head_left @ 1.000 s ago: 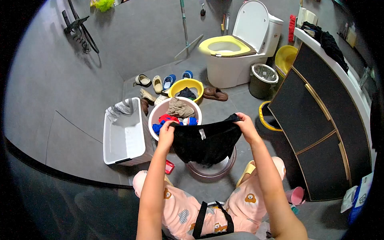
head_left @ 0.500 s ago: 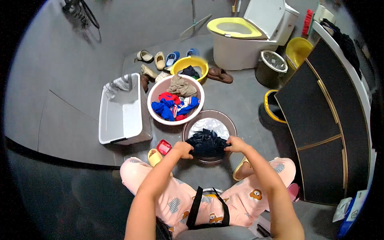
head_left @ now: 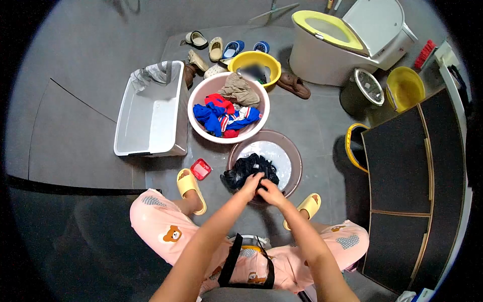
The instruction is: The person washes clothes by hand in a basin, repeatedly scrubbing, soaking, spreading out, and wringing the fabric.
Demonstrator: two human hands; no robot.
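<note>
I have my left hand [head_left: 251, 182] and right hand [head_left: 269, 190] both clenched on the black garment [head_left: 246, 170] at the brown basin's [head_left: 294, 160] near rim.

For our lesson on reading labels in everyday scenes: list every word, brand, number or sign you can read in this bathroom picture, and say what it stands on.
None can be read.
Small red rectangular box on the floor: any print is too small to tell.
Red, white and blue garment in the pink round plastic basin: pattern only, no legible letters.
Pink bear-print trousers: pictures, no words.
</note>
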